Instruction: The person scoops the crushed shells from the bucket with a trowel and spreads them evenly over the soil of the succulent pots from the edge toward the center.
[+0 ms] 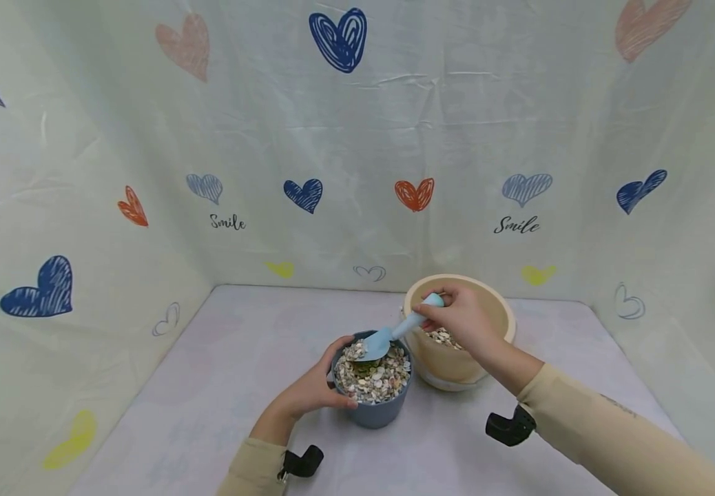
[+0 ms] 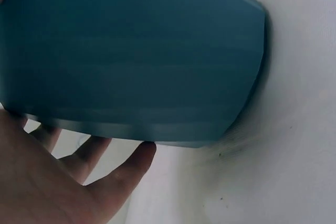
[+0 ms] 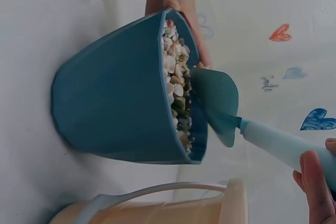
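Observation:
A blue-grey flowerpot (image 1: 377,415) stands upright on the table, filled near its rim with small mixed pebbles (image 1: 382,382). Some green plant (image 1: 366,367) shows among them, partly hidden under the trowel. My left hand (image 1: 308,393) holds the pot from the left, thumb at the near side and fingers along the far side. Between the thumb and fingers of my right hand (image 1: 457,317) is the handle of a light blue trowel (image 3: 218,103). Its blade tilts down into the pot's mouth, with pebbles at its tip in the head view.
Just right of the pot stands a larger cream bucket (image 1: 450,375) with a handle (image 3: 157,188); pebbles (image 1: 443,337) lie inside it. My right forearm passes over its near rim. A heart-printed curtain (image 1: 357,138) hangs behind and beside the white table (image 1: 240,331).

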A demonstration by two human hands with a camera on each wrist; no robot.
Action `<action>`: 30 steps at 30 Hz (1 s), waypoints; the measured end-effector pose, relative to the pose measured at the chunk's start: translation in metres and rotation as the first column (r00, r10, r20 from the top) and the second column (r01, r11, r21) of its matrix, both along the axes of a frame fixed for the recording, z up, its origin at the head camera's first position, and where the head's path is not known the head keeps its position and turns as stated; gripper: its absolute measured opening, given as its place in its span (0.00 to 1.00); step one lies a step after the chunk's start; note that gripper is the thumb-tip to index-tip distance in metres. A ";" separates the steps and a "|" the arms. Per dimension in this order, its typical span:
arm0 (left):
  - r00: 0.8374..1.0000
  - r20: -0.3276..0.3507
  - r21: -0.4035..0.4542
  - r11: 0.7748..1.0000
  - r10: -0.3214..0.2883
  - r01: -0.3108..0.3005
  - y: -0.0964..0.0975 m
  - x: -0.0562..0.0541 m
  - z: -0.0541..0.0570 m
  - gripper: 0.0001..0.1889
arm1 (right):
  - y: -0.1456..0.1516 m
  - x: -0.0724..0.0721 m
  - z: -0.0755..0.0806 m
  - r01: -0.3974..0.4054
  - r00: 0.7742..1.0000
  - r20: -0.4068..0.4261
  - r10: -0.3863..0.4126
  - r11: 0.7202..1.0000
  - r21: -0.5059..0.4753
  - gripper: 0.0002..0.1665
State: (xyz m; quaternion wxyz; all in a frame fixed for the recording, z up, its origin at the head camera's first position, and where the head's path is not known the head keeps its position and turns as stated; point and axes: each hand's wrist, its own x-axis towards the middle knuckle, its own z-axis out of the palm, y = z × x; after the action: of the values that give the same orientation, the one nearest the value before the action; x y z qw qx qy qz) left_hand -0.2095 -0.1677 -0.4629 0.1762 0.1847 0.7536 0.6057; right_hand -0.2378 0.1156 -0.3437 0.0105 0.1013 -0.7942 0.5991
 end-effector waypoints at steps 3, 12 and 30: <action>1.000 0.005 0.015 1.000 0.009 -0.009 0.001 0.002 0.000 0.59 | -0.004 0.000 0.003 -0.008 1.000 -0.020 0.009 1.000 0.025 0.15; 0.999 0.010 0.009 0.999 0.036 -0.036 0.002 0.004 0.000 0.59 | -0.010 -0.003 0.011 -0.018 0.999 -0.036 0.020 0.999 0.043 0.16; 0.999 0.007 0.014 0.999 0.039 -0.039 0.003 0.005 -0.001 0.59 | -0.005 -0.002 0.023 0.038 0.994 -0.106 -0.027 0.993 0.113 0.16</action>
State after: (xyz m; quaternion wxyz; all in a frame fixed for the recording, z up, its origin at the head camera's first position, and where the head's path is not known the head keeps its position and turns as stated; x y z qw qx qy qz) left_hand -0.2042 -0.1651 -0.4639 0.1655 0.1692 0.7521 0.6151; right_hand -0.2401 0.1102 -0.3212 0.0559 0.1199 -0.8271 0.5462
